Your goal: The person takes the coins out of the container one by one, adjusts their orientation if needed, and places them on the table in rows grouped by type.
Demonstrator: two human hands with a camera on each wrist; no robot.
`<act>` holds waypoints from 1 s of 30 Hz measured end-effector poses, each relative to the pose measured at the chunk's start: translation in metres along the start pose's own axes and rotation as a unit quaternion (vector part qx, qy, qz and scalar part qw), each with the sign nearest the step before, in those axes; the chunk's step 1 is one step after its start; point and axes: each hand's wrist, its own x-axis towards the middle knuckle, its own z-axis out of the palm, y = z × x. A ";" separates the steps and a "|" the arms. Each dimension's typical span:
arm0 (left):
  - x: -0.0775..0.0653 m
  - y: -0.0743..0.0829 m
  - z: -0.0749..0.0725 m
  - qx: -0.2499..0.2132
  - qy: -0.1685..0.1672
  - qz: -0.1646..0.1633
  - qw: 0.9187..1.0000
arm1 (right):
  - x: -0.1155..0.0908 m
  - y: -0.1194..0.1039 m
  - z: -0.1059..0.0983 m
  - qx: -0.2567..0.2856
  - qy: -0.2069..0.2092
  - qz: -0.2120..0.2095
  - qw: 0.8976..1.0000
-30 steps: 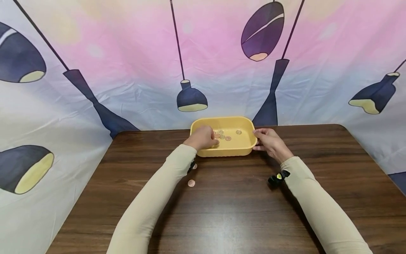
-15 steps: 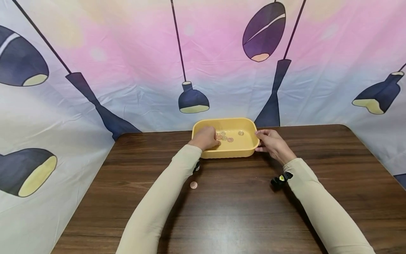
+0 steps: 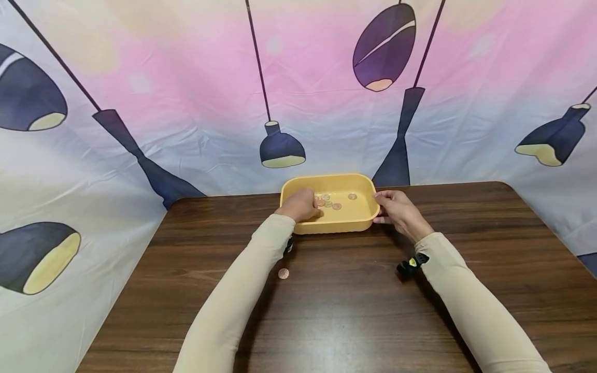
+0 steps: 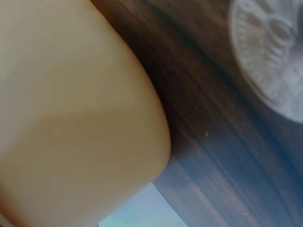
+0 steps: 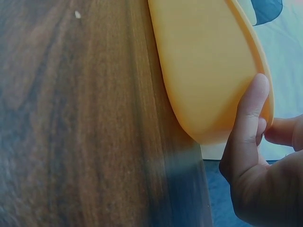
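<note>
At the table's far edge stands a yellow plastic tray (image 3: 352,226) with several coins (image 3: 337,206) on its floor. My left hand (image 3: 300,205) reaches over the tray's near left corner, its fingers down by the coins; whether they pinch one is hidden by the hand itself. My right hand (image 3: 398,210) pinches the tray's right rim, thumb on the upper side and fingers beneath or outside it. In the right wrist view the thumb (image 5: 253,101) lies against the yellow wall. One copper-coloured coin (image 3: 283,273) lies on the table near my left forearm.
Another coin (image 4: 272,52) shows large in the left wrist view, on the brown wooden table (image 3: 336,300). A printed cloth (image 3: 210,103) with lamp shapes hangs right behind the tray and along the left side. Black wrist cameras (image 3: 406,268) sit under the cuffs.
The left forearm has shifted slightly right, so the coin below the left wrist is now mostly covered. The left hand stays in the tray; the right hand keeps its hold on the rim.
</note>
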 end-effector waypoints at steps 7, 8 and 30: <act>0.000 0.000 -0.002 -0.014 0.000 -0.002 1.000 | 0.001 -0.001 0.000 0.000 -0.001 0.004 1.000; 0.000 0.000 -0.001 -0.015 0.002 -0.001 1.000 | 0.001 -0.001 0.000 -0.001 0.000 0.006 1.000; -0.023 0.001 -0.012 -0.116 0.059 0.029 0.991 | 0.000 -0.001 0.000 0.004 0.003 0.010 1.000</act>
